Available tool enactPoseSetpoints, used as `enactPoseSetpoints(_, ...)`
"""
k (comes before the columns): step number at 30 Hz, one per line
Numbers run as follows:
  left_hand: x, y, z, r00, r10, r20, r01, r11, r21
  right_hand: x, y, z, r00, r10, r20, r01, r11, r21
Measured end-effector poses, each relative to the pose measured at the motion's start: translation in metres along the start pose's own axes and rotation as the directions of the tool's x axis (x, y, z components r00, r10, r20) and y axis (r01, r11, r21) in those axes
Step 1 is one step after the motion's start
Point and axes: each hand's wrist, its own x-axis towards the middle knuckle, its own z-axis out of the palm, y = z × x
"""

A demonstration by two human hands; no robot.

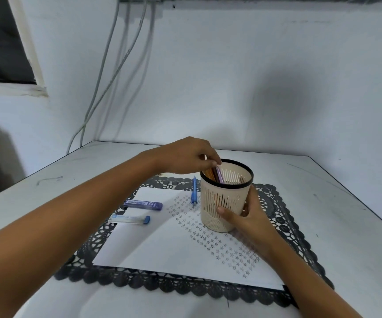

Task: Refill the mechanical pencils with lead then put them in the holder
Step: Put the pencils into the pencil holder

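1. Step in hand. The left hand [185,157] reaches over the rim of the holder [209,203], fingers curled and pinching the upper ends of the pencils [216,174] that stand inside it; orange, brown and purple barrels show at the fingertips. The right hand [248,218] is wrapped round the holder's lower wall, thumb on the near side, steadying it upright on the paper [162,244]. Judgement: this is the holder stage of the task, with pencils being handled at the mouth of the holder and not at the lead cases.

2. Outstanding item. One blue pencil [194,191] lies flat just beside the holder on its left, held by neither hand. The purple lead case [143,204] and the clear lead case [129,219] with the blue cap lie further left, near each other on the edge of the paper, both capped.

3. Next move. Judgement: the left hand must let go of the bundle without tipping the holder, then take up the blue pencil; a case must be opened if it needs lead. The right hand's brace should remain until then.

4. Markings. The purple case bears white print ending in what appears to be "2B"; the rest is too small to read. The paper carries rows of small drawn stars. No brand is legible.

5. Surroundings. Paper sits on a black lace mat [185,284] on a white table [334,203]
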Motion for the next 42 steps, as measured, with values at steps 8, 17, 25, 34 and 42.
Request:
enactPoseSetpoints(8,-0.004,-0.040,0.047,0.836,-0.493,-0.243,0.402,0.850,-0.341,-0.001,0.000,-0.001,1.000,-0.004,0.005,0.004,1.000,-0.008)
enactPoseSetpoints(17,-0.018,-0.046,0.113,0.895,-0.443,-0.062,0.439,0.896,-0.068,-0.001,0.001,-0.001,1.000,-0.020,-0.009,0.020,0.999,-0.039)
enactPoseSetpoints(25,-0.023,-0.050,0.111,0.937,-0.348,0.014,0.348,0.937,-0.006,0.000,0.002,-0.001,1.000,-0.016,0.005,0.016,1.000,-0.016)
enactPoseSetpoints(34,-0.025,-0.050,0.087,0.872,-0.421,-0.249,0.399,0.907,-0.136,0.001,0.004,-0.001,1.000,-0.011,0.005,0.011,1.000,-0.027)
enactPoseSetpoints(42,-0.029,-0.060,0.022,0.712,-0.594,-0.374,0.361,0.767,-0.531,0.003,0.005,-0.002,1.000,0.014,0.006,-0.014,1.000,0.000)
